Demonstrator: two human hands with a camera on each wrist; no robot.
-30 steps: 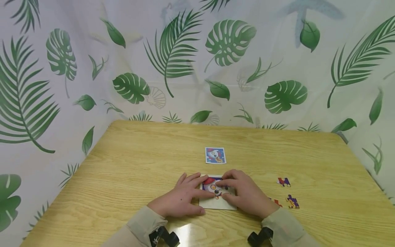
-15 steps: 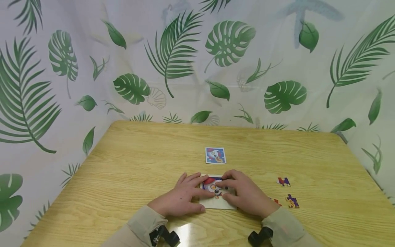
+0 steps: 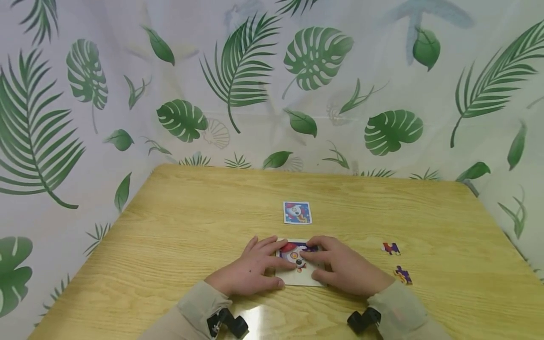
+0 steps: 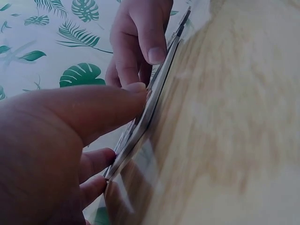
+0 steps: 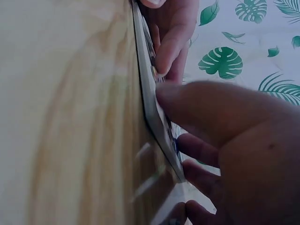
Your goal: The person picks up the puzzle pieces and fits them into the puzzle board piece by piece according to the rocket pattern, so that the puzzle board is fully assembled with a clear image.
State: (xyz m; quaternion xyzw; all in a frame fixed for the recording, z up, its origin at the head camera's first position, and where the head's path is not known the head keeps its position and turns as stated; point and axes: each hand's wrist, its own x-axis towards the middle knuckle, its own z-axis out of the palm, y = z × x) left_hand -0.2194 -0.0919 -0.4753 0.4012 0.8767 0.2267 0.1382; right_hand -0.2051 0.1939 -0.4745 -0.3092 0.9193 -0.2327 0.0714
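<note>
A flat puzzle board [image 3: 297,279] lies on the table between both hands. Its upper part is filled with pieces showing a white dog's face [image 3: 296,256] and a red patch; the lower strip is plain white. My left hand [image 3: 250,271] rests along the board's left side, fingers extended, the index finger reaching onto the picture. From the right, my right hand [image 3: 344,268] touches the picture with its fingertips, thumb on the board. Part of the picture's right side is hidden under it. In the right wrist view the board's edge [image 5: 150,93] runs beneath thumb and fingers.
A small picture card [image 3: 297,213] of the same dog lies beyond the board. Two loose jigsaw pieces, a red-purple one [image 3: 390,248] and a purple-yellow one [image 3: 403,275], lie to the right on the wooden table [image 3: 191,212]. A leaf-patterned curtain [image 3: 263,118] hangs behind.
My right hand has shifted slightly to the right and covers the reddish loose pieces that showed beside its wrist. The left hand stays in place on the board.
</note>
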